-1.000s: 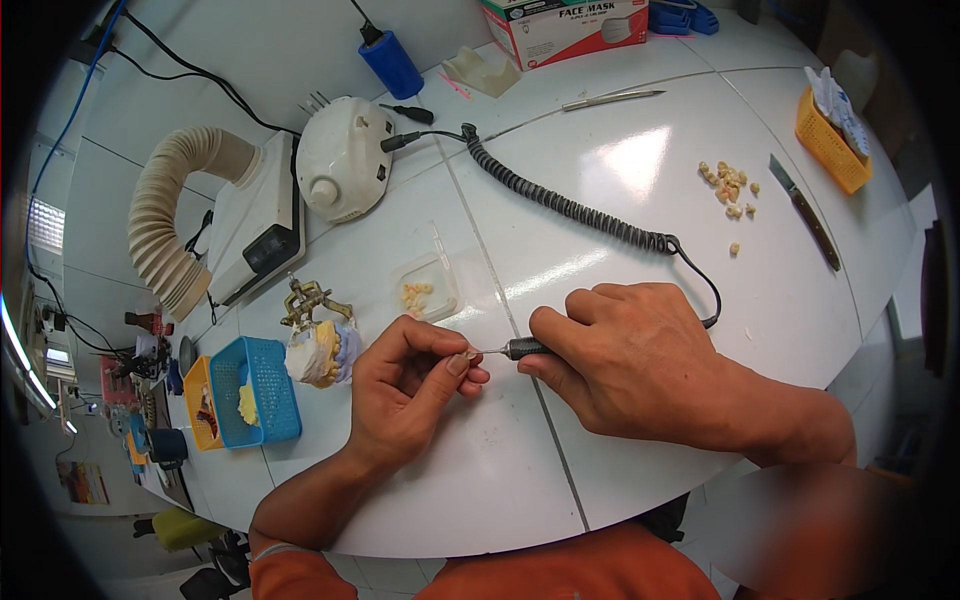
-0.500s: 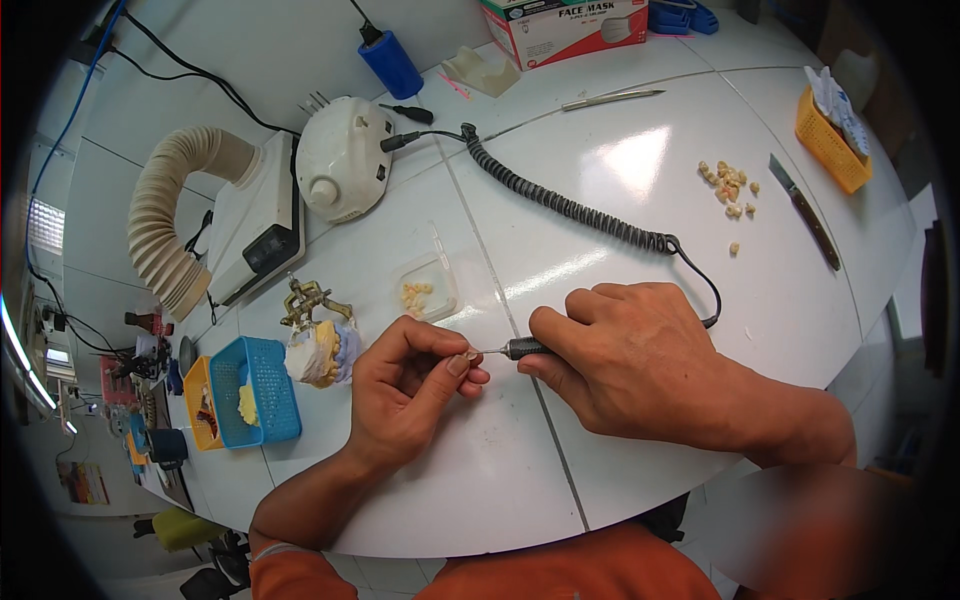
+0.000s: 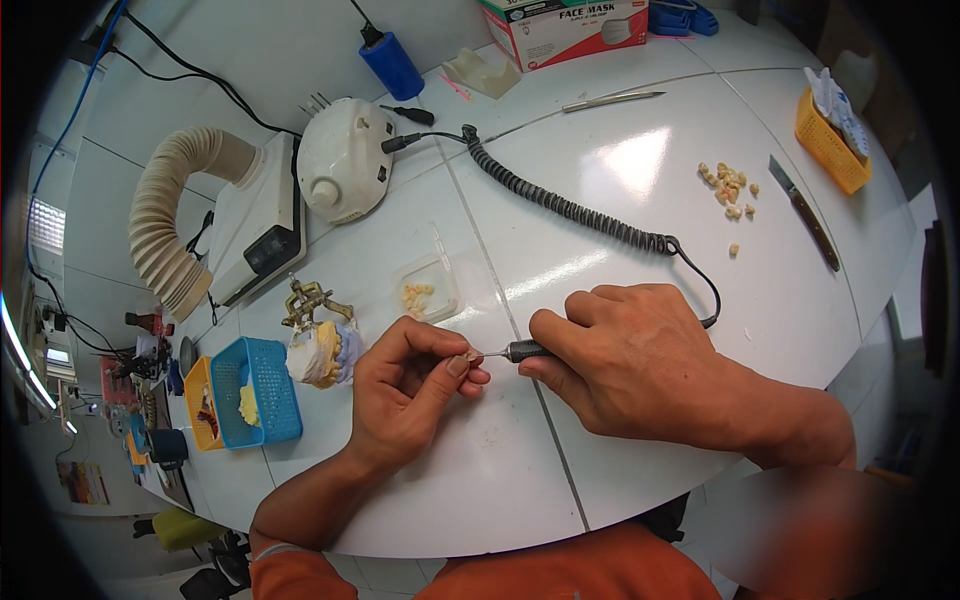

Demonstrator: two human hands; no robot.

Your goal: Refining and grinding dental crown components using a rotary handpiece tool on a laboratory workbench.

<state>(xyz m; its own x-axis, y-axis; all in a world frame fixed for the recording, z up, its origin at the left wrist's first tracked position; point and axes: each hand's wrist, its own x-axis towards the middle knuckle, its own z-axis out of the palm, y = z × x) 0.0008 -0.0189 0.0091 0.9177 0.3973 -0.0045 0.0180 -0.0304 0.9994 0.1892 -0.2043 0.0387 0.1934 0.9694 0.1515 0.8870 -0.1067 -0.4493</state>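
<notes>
Between thumb and fingertips, my left hand [image 3: 418, 385] pinches a small dental crown [image 3: 473, 357], mostly covered by the fingers. My right hand [image 3: 640, 365] grips a rotary handpiece [image 3: 526, 349] whose thin bur [image 3: 494, 353] points left and meets the little crown. A coiled black cord [image 3: 570, 205] runs from the handpiece to a rounded white motor control unit [image 3: 345, 160]. Just beyond my left hand sits a clear plastic tray [image 3: 447, 290] with several tooth-coloured pieces [image 3: 416, 297]. Left of that hand stands a dental cast [image 3: 322, 355] on a brass articulator [image 3: 312, 300].
Blue [image 3: 262, 435] and yellow [image 3: 203, 432] baskets stand at left, below a ribbed suction hose [image 3: 150, 215]. Loose tooth-like pieces [image 3: 728, 185], a knife [image 3: 808, 217] and a yellow basket [image 3: 830, 145] lie at right. A metal instrument [image 3: 612, 101] and mask box [image 3: 565, 35] are at the back.
</notes>
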